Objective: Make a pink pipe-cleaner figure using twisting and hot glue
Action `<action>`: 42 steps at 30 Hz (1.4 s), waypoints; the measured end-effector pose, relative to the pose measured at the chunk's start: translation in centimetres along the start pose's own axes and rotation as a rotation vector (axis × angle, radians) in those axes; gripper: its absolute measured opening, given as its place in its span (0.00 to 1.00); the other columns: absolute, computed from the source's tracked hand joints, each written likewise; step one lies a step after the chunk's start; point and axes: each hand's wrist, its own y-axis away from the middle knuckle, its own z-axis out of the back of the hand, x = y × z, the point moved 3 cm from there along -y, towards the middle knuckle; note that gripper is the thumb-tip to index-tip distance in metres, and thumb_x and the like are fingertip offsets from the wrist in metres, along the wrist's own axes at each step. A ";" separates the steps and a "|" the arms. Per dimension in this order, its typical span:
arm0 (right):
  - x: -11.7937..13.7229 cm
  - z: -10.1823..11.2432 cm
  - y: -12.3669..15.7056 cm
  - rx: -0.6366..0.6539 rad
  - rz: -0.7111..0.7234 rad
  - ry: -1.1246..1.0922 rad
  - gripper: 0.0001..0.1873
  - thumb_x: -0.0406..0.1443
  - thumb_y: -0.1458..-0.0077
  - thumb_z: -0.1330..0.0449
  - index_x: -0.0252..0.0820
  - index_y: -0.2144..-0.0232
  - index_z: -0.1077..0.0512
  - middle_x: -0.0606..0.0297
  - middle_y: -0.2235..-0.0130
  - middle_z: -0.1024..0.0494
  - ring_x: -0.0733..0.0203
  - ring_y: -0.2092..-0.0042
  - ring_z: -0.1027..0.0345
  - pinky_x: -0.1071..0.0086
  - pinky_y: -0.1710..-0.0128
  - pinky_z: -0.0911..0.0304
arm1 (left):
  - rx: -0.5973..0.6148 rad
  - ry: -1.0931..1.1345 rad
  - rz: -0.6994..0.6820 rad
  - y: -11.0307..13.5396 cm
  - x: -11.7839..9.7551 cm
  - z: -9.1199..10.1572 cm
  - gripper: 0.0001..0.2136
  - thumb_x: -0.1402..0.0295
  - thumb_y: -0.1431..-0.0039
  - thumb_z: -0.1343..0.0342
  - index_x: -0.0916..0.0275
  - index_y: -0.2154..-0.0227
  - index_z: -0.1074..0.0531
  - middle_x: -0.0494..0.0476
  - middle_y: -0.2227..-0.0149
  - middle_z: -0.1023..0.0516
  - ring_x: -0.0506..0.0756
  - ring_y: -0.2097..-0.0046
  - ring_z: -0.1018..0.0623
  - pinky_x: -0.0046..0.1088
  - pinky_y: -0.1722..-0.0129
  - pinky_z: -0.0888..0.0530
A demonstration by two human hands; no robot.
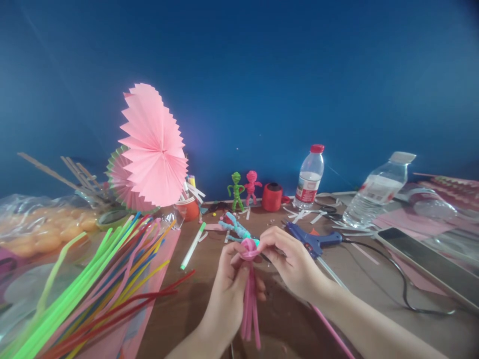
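Observation:
My left hand (232, 274) is closed around a bundle of pink pipe cleaners (250, 301), with its loose ends hanging down below the fingers. At its top the bundle is bent into a rounded, woven-looking knob (249, 248). My right hand (290, 257) pinches at the upper right side of that knob; whether a single strand lies between its fingertips is hard to make out. Just behind the knob lies a light blue twisted pipe-cleaner figure (235, 225), partly hidden by the hands. Farther back, a green figure (236, 192) and a pink figure (252, 187) stand upright against the wall.
Loose coloured pipe cleaners (93, 289) fan across the left. A pink paper fan (153, 149) rises behind them. A blue glue gun (314, 239) with a black cord, a phone (430, 264) and two water bottles (309, 182) are on the right. A marker (193, 247) lies left of centre.

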 end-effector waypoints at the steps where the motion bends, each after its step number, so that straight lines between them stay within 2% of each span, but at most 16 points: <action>1: 0.0 0.0 0.0 -0.002 0.001 0.001 0.09 0.28 0.41 0.49 0.41 0.70 0.31 0.64 0.68 0.30 0.63 0.65 0.34 0.70 0.64 0.38 | 0.005 0.000 0.001 0.0 0.0 0.0 0.05 0.70 0.41 0.50 0.54 0.65 0.42 0.47 0.67 0.30 0.45 0.79 0.27 0.21 0.82 0.29; 8: 0.2 0.0 0.1 -0.033 0.017 0.048 0.09 0.28 0.41 0.49 0.41 0.70 0.32 0.64 0.69 0.30 0.63 0.66 0.34 0.70 0.66 0.36 | 0.001 0.010 0.022 0.2 -0.1 -0.1 0.07 0.69 0.42 0.48 0.55 0.65 0.42 0.44 0.74 0.30 0.46 0.81 0.28 0.21 0.83 0.29; 19: 0.8 0.1 0.2 -0.090 0.187 0.289 0.12 0.26 0.42 0.51 0.41 0.70 0.30 0.62 0.71 0.29 0.61 0.67 0.37 0.67 0.67 0.38 | -0.013 0.053 0.004 0.1 -0.3 -0.1 0.09 0.67 0.47 0.44 0.56 0.66 0.39 0.48 0.70 0.28 0.47 0.81 0.28 0.23 0.83 0.29; 24: 1.0 0.1 0.4 -0.058 0.218 0.445 0.14 0.26 0.42 0.54 0.40 0.69 0.29 0.60 0.71 0.29 0.60 0.68 0.40 0.66 0.67 0.40 | 0.008 0.045 0.001 0.1 -0.2 -0.1 0.09 0.63 0.47 0.43 0.56 0.66 0.38 0.45 0.79 0.30 0.48 0.83 0.29 0.23 0.84 0.31; 30: 1.2 0.0 0.4 -0.051 0.222 0.480 0.13 0.26 0.42 0.53 0.39 0.70 0.29 0.60 0.71 0.28 0.60 0.67 0.40 0.66 0.67 0.41 | 0.036 0.012 -0.026 0.0 0.0 -0.1 0.06 0.66 0.43 0.47 0.56 0.65 0.39 0.47 0.74 0.29 0.46 0.82 0.29 0.22 0.83 0.31; 39: 1.1 -0.1 0.7 -0.063 0.236 0.505 0.13 0.28 0.41 0.53 0.40 0.69 0.29 0.61 0.71 0.28 0.60 0.67 0.39 0.66 0.66 0.42 | 0.033 -0.001 -0.023 0.1 0.0 0.0 0.06 0.66 0.43 0.47 0.57 0.66 0.39 0.45 0.79 0.30 0.47 0.82 0.29 0.21 0.83 0.32; 42: 0.9 -0.1 0.8 -0.048 0.224 0.486 0.12 0.28 0.41 0.52 0.40 0.68 0.30 0.61 0.70 0.28 0.60 0.67 0.39 0.66 0.66 0.42 | 0.029 -0.002 -0.021 0.2 0.1 0.1 0.05 0.67 0.42 0.48 0.57 0.65 0.40 0.46 0.76 0.29 0.46 0.82 0.30 0.21 0.83 0.32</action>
